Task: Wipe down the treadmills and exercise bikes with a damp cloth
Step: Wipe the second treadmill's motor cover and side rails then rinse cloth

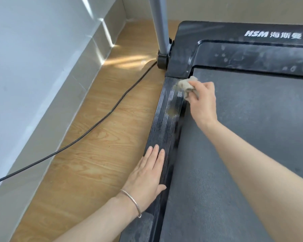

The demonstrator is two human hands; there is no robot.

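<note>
A black treadmill fills the right of the view, its dusty motor cover (pixel 252 49) at the far end and its grey belt (pixel 243 137) running toward me. The ribbed left side rail (pixel 166 126) lies between belt and floor. My right hand (pixel 202 100) grips a crumpled beige cloth (pixel 184 85) and presses it on the far end of that rail, beside the motor cover. Nearer to me, my left hand (pixel 147 173) rests flat on the same rail with fingers straight, a thin bracelet on its wrist.
A grey upright post (pixel 160 27) rises from the treadmill's left front corner. A black power cable (pixel 87 131) trails across the wooden floor (pixel 94 163) to the left. A white wall (pixel 33 67) borders the floor strip.
</note>
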